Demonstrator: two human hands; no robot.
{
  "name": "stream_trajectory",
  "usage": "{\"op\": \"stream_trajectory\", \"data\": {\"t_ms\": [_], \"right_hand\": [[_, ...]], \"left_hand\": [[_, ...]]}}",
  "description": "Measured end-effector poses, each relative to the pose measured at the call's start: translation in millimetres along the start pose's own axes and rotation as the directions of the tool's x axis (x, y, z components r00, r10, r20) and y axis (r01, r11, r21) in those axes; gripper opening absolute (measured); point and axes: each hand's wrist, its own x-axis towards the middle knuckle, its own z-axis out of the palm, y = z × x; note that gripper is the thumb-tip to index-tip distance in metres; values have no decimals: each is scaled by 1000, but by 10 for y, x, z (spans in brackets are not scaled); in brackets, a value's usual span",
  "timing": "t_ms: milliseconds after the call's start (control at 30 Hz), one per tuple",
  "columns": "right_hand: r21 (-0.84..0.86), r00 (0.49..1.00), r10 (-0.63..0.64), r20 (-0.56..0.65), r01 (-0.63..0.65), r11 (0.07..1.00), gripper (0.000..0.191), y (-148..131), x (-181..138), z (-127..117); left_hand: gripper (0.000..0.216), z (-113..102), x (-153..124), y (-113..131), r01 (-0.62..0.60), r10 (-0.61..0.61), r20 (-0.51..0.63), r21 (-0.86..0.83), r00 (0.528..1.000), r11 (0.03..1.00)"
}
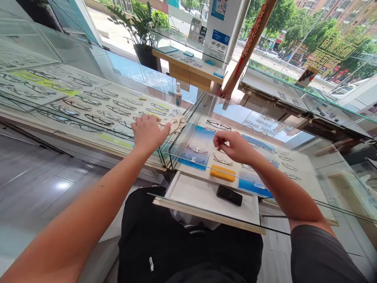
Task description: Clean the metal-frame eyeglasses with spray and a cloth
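My left hand (150,133) is over the glass counter on the left, its fingers bent but apart and nothing visible in them. Close to its thumb lies a crumpled beige cloth (177,124); I cannot tell whether they touch. My right hand (231,145) is above the right-hand glass case (312,147), with fingers loosely curled in and nothing showing between them. Just beyond it is a pair of dark-framed eyeglasses (218,125). A small white spray bottle (178,94) stands upright past the cloth.
Under the glass are rows of eyeglasses (98,120) and a yellow glasses case (222,173). An open drawer (191,192) in front of my lap holds a black phone (229,195). Glass edges run between the counters. A potted plant (144,31) stands behind.
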Motion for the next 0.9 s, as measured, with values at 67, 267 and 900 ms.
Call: {"op": "stream_trajectory", "data": {"t_ms": [67, 267, 900], "right_hand": [[-146, 987, 109, -119, -125, 981, 24, 325, 198, -59], [-401, 970, 147, -195, -215, 891, 15, 996, 616, 99], [-399, 937, 262, -232, -337, 853, 10, 1164, 932, 414]], "left_hand": [[57, -18, -2, 10, 4, -4, 10, 0, 1000, 1000], [57, -15, 9, 3, 1, -1, 11, 3, 1000, 1000], [58, 16, 19, -17, -5, 5, 0, 3, 1000, 1000]]}}
